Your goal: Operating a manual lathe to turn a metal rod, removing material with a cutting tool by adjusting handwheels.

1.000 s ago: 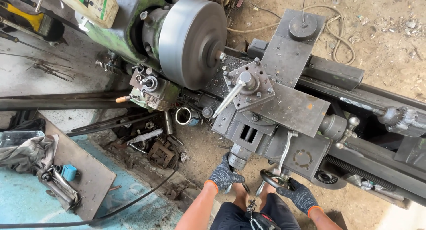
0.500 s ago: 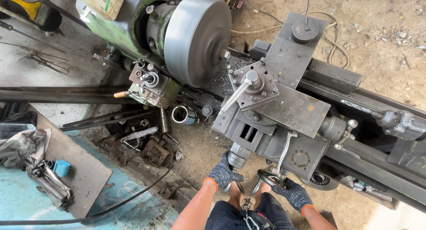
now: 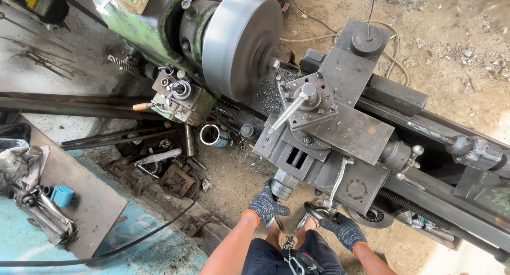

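Since a second ago the view has drawn closer; both gloved hands keep their places at the lathe carriage, lower centre of frame. Left hand [image 3: 264,206] is clenched around the cross-slide handle [image 3: 281,187]; right hand [image 3: 344,231] grips the rim of the carriage handwheel [image 3: 320,211]. Chuck [image 3: 241,41] sits upper centre, well apart from the tool post [image 3: 305,100]; judged a feed adjustment under way.

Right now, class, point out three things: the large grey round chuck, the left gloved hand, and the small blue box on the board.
Large grey round chuck [image 3: 240,41], head view, flat face.
Left gloved hand [image 3: 265,205], head view, glove back.
Small blue box [image 3: 62,196], head view, top.
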